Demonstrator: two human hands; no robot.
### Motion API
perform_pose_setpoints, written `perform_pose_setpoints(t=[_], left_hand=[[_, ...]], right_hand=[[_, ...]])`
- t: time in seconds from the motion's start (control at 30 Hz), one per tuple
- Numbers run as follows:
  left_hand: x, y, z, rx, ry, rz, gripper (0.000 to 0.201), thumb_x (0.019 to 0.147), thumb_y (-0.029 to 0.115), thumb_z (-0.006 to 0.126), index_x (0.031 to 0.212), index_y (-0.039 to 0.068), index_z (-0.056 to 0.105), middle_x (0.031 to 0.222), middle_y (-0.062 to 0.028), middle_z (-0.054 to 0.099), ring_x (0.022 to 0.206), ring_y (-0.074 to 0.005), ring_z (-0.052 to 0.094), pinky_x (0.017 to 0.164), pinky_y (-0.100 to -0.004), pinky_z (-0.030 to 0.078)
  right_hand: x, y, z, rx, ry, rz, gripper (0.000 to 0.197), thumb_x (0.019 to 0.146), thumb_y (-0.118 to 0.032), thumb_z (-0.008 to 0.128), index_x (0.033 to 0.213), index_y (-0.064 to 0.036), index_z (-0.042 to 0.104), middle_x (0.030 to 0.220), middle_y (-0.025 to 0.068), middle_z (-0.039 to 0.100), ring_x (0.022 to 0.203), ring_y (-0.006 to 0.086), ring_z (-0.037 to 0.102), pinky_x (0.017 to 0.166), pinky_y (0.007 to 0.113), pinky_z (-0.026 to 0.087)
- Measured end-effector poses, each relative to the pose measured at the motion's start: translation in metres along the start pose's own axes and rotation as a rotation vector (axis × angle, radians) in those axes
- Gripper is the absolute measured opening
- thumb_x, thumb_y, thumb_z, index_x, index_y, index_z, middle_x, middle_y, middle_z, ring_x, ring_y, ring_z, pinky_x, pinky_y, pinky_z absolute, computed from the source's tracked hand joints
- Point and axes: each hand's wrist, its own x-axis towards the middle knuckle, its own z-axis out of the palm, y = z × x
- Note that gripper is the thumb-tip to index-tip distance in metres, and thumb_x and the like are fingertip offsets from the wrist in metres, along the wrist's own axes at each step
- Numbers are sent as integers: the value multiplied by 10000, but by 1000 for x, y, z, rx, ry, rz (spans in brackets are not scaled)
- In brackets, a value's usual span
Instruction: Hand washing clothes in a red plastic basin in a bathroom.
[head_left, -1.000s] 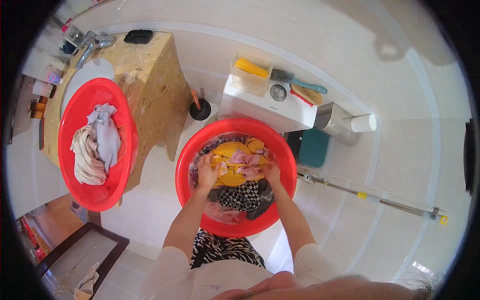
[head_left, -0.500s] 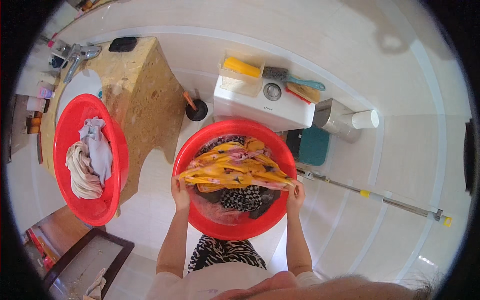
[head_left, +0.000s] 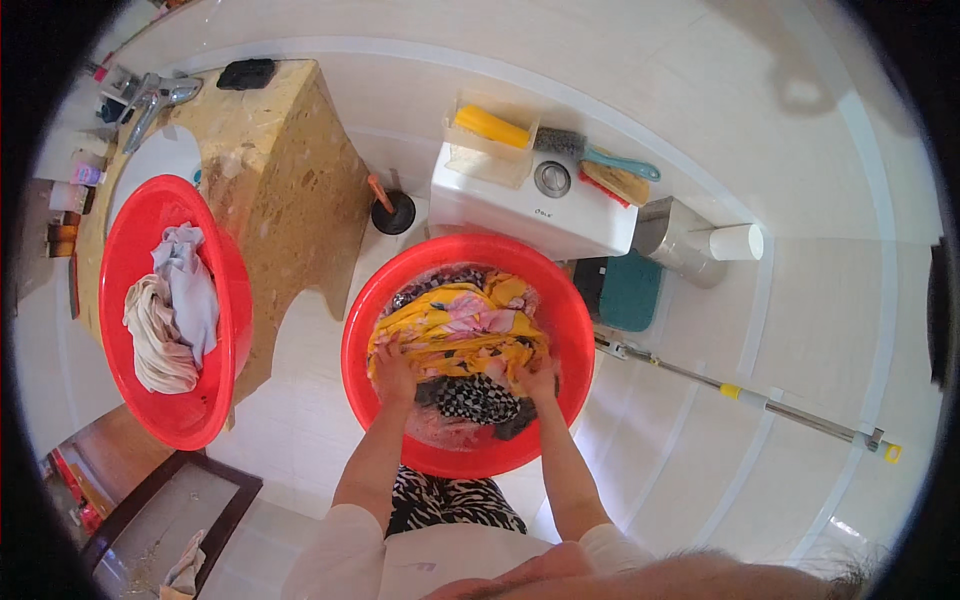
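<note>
Bathroom floor [head_left: 305,400], basin [head_left: 470,463], yellow cloth [head_left: 455,325] inside; tub [head_left: 236,290], garments [head_left: 190,300] within

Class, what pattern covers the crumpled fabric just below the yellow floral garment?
The crumpled fabric shows black-and-white checks, clearest in the head view.

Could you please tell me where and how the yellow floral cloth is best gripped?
Probably by its left and right ends, from above: the yellow floral cloth lies bunched crosswise over other laundry in the right-hand red basin, its upper side mostly uncovered.
</note>
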Motion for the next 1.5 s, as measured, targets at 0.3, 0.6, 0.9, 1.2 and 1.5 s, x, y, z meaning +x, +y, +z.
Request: perform_pose_setpoints(t=[0.3, 0.6, 0.9, 1.2, 1.5], left_hand=[[-16, -33, -21, -504, 125, 193, 143, 804, 59, 653, 810, 40, 511, 755, -71, 485, 741, -195, 488, 641, -326, 412], [-67, 69, -138, -736, 204, 149, 259, 769, -17, 652, 737, 41, 402, 689, -37, 372, 630, -128, 378, 548, -265, 338], [-25, -17, -91, -280, 202, 143, 166, 793, -26, 566, 939, 38, 521, 853, -115, 555, 804, -236, 584, 685, -354, 496], [16, 65, -81, -1115, 75, -57, 202, 932, 90, 451, 1118, 43, 517, 1046, -125, 615, 922, -230, 623, 788, -322, 516], [43, 83, 64, 92, -44, 403, 711, 822, 238, 652, 1441, 287, 306, 1429, -216, 275, 1305, -420, 283, 1013, -626, 260]], right_hand=[[-14, -24, 41, -446, 273, -90, 806, 681, -271, 729, 1342, -57, 321, 1199, 277, 479, 1088, 437, 502, 896, 482, 452], [-14, -46, -3, -226, 449, -319, 460, 788, -131, 611, 1200, -37, 431, 1023, 220, 567, 921, 376, 590, 798, 435, 495], [-67, -155, -98, 700, 247, -244, 134, 944, -113, 437, 1028, -49, 518, 977, 79, 584, 792, 152, 594, 644, 277, 517], [59, -96, -40, -360, 151, -797, 404, 848, -241, 593, 1230, -134, 514, 1037, 143, 562, 952, 312, 568, 890, 445, 440], [140, -76, 56, -838, -328, -285, 503, 818, -438, 621, 1259, -208, 547, 1165, 193, 567, 1050, 408, 532, 967, 532, 355]])
